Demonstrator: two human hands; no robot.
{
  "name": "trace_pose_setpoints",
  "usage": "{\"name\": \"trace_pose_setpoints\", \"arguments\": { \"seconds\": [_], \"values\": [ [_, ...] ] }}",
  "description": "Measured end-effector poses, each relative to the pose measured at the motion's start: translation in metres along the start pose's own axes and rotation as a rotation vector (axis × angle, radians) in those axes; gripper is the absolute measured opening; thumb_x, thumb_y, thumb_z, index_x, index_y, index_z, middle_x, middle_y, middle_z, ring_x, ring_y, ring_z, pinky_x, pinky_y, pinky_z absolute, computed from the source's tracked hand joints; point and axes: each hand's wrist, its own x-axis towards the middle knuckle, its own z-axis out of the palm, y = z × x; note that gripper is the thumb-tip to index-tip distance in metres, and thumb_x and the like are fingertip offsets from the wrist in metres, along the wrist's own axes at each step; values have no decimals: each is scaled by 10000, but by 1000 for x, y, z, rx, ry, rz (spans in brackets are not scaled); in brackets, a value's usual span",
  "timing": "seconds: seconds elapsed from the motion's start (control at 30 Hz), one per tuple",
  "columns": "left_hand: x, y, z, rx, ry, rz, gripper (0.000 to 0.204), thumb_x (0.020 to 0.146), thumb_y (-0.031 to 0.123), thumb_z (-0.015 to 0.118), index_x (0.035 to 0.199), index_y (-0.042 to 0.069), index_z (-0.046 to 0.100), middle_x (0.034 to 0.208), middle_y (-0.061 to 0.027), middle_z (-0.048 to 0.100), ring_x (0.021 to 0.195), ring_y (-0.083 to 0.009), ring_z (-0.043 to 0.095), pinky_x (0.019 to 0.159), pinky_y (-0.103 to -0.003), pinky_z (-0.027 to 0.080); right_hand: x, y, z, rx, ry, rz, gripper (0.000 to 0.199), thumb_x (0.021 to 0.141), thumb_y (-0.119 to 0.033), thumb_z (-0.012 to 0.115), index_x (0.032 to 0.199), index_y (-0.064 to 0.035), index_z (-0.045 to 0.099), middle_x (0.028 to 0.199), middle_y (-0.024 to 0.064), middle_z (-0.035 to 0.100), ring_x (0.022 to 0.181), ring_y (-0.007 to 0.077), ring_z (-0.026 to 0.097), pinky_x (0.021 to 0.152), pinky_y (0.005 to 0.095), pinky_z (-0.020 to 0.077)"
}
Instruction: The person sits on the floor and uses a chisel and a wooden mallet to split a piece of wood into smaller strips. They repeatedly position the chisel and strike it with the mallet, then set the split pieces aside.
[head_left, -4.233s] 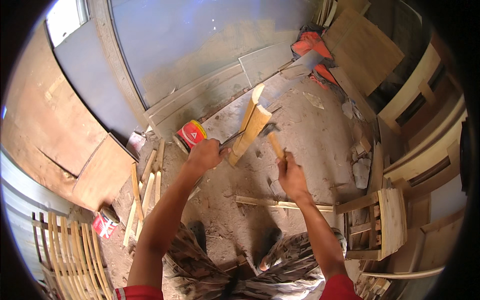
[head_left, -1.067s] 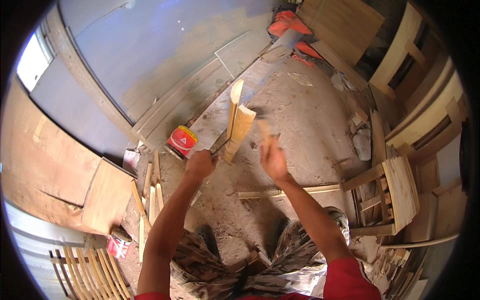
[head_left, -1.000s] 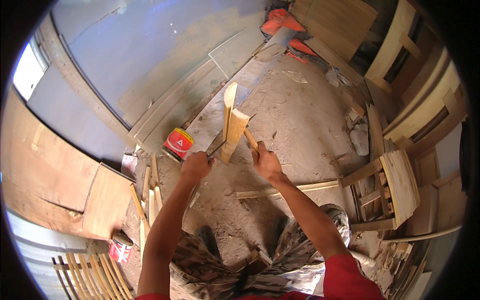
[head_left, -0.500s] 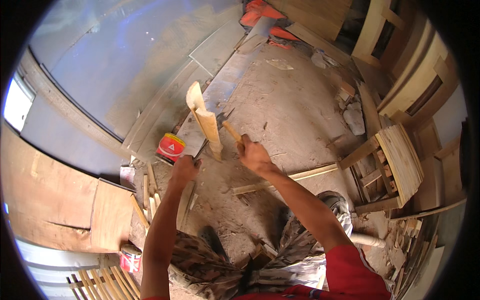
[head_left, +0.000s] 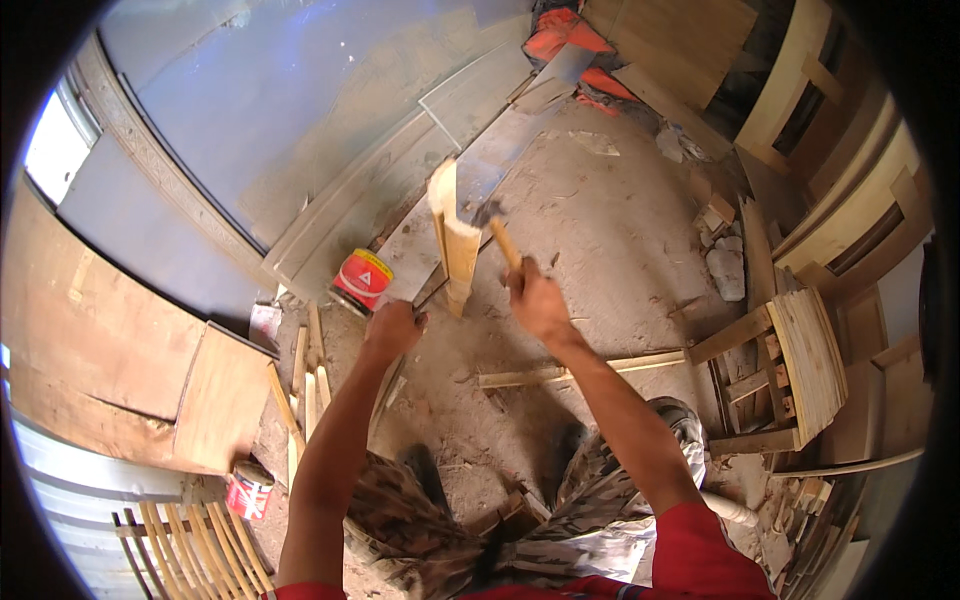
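An upright piece of pale wood (head_left: 462,262) stands on the dirt floor in front of me, its top split into a taller left part and a lower right part. My left hand (head_left: 393,328) is closed just left of its base, round the end of a thin dark blade (head_left: 432,289). The blade runs toward the wood, which hides its middle. In my right hand (head_left: 541,306) is a hammer (head_left: 506,246), gripped by its wooden handle. The hammer's dark head, blurred, is close to the wood's right side; whether it touches the blade I cannot tell.
A red bucket with a yellow rim (head_left: 363,280) stands left of the wood. A long wooden strip (head_left: 590,371) crosses the floor before my feet, near a slatted wooden frame (head_left: 808,350) on the right. Thin sticks (head_left: 312,375) lie left; boards lean along the walls.
My head view has shifted, so the scene sits lower and further right. The hammer head has come up slightly beside the wood. Both hands keep their grips.
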Motion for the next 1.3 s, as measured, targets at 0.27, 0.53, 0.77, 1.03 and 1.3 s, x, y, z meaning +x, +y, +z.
{"name": "trace_pose_setpoints", "arguments": {
  "seconds": [0.27, 0.53, 0.77, 1.03, 1.3],
  "values": [
    [10, 24, -7, 24, -98, -94, 439, 871, 435, 660, 898, -3, 681, 931, -247, 685, 929, -425, 657, 804, -506, 520, -9, 40, 17, 11, -19, -52, 288, 993, -275, 502, 1068, 2, 474, 683, 276, 626, 667, 492, 631, 581, 556, 503],
    [11, -6, -2, -29, -114, -184, 413, 865, 405, 662, 947, 0, 676, 983, -254, 680, 989, -411, 646, 844, -500, 510, 4, -18, -22, 148, 111, -93, 225, 996, -243, 544, 1019, -29, 477, 648, 209, 600, 574, 401, 630, 511, 462, 475],
    [16, 2, -7, 8, -177, -160, 409, 862, 405, 662, 954, 7, 679, 986, -244, 683, 987, -406, 648, 855, -496, 506, 6, 28, 39, -44, -27, -42, 265, 997, -277, 509, 1013, -13, 490, 673, 250, 620, 633, 458, 631, 558, 524, 492],
    [5, -8, -7, -25, -117, -168, 395, 866, 394, 656, 940, 7, 685, 970, -245, 684, 976, -412, 650, 831, -499, 514, 12, -32, 1, 256, 186, -171, 243, 989, -248, 554, 1018, -20, 479, 633, 232, 593, 570, 423, 619, 479, 475, 455],
    [16, -4, 11, 16, -135, -127, 385, 863, 388, 663, 930, 10, 689, 947, -241, 688, 942, -415, 658, 807, -505, 519, 5, 12, 32, -99, -78, -61, 242, 983, -228, 553, 1047, -5, 483, 655, 247, 614, 628, 450, 638, 516, 506, 473]
  ]
}}
